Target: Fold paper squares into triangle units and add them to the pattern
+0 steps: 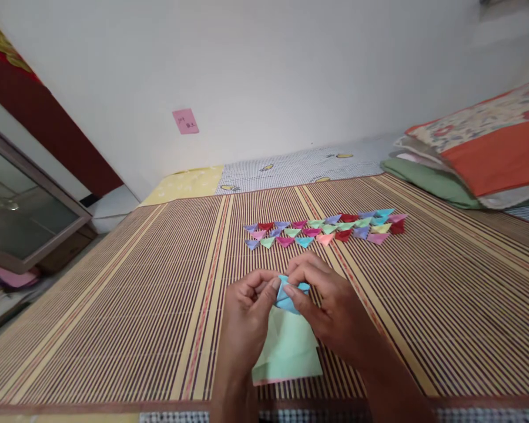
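The left hand and the right hand are meeting over a striped mat, holding 1 small piece of folded blue paper between them. The left fingers are clamping on its left edge, with the thumb lying along the near side and the other fingers curling in behind. The right fingers are closing on it too, the thumb pressing on its front face and the index finger bending over its upper edge; how far they are reaching behind it, I cannot tell. The blue paper is sitting right at the fingertips of both hands, its lower part showing below the 2 thumbs and a corner sticking out to the right.

Just below it, pale green paper is lying flat on the mat between the 2 wrists. Beyond the hands, folded paper triangles in many colors are resting in roughly 3 uneven rows. Farther off, a pink note is hanging on the white wall, and folded bedding is lying at the far right.
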### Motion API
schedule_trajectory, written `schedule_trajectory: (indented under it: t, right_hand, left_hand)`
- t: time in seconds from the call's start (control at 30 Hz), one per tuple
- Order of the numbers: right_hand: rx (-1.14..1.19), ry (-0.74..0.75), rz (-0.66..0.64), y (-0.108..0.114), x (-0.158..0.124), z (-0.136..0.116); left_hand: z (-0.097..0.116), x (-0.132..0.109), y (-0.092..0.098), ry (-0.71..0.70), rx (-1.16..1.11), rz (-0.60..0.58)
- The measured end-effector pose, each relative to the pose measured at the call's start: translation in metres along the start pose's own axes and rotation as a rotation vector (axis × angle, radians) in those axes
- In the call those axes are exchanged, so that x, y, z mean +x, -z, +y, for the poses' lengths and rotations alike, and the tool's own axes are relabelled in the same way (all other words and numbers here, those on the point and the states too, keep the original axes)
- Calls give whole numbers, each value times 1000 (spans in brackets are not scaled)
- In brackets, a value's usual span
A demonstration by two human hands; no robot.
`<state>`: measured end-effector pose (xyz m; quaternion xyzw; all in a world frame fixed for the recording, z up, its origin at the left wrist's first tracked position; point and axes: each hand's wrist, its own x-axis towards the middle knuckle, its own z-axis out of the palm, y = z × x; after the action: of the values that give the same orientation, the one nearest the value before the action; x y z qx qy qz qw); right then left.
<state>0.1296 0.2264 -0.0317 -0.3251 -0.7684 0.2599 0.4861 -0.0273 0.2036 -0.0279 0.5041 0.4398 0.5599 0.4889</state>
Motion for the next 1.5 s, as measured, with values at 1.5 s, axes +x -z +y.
schedule_trajectory:
  t: [1.5]
  right_hand:
    - [245, -355, -63, 11, -2, 12]
  left_hand:
    - [-4, 2, 1, -125, 302, 50]
